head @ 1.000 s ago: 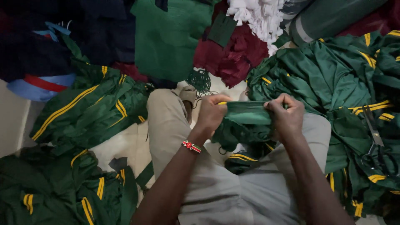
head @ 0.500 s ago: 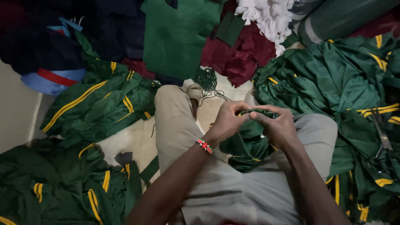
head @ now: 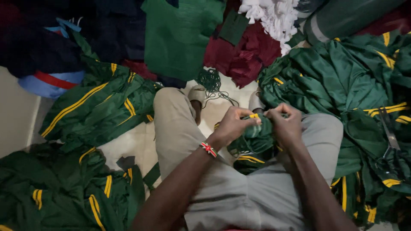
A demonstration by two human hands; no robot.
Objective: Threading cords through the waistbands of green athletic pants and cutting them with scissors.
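two hands, left hand (head: 233,124) and right hand (head: 286,124), pinch a bunched green garment (head: 256,139) over the lap; scissors (head: 390,137) rest on a green pile at right.

I see the left hand (head: 233,124) and right hand (head: 286,123) pinching 1 bunched green garment (head: 256,136) over the lap, green piles (head: 98,111) around.

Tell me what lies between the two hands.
In the head view, a bunched green garment with yellow trim fills the gap between the left hand and right hand; both grip it.
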